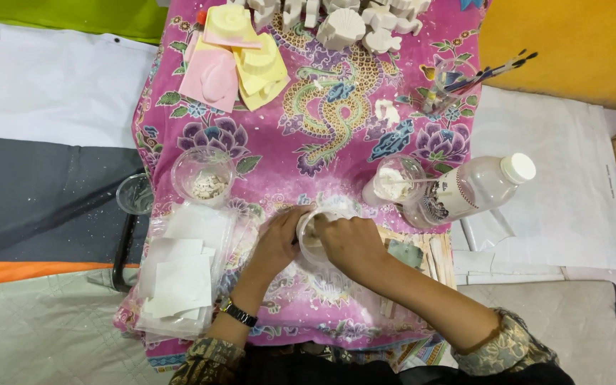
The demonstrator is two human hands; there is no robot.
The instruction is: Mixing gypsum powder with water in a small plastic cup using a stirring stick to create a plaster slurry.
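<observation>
A small clear plastic cup [313,229] with white paste inside sits on the pink patterned cloth [322,135], low in the head view. My left hand [276,241] wraps its left side. My right hand [351,242] is over the cup's right rim with the fingers curled in; whether it holds a tool I cannot tell. A dark wristwatch [239,313] is on my left wrist.
Left: a clear cup with white chunks [204,177], a bagged stack of white sheets [180,274]. Right: a cup of white powder with a stick [397,180], a lying plastic bottle [470,189]. Behind: yellow and pink moulds [240,60], white plaster casts [344,25], brushes in a glass [458,82].
</observation>
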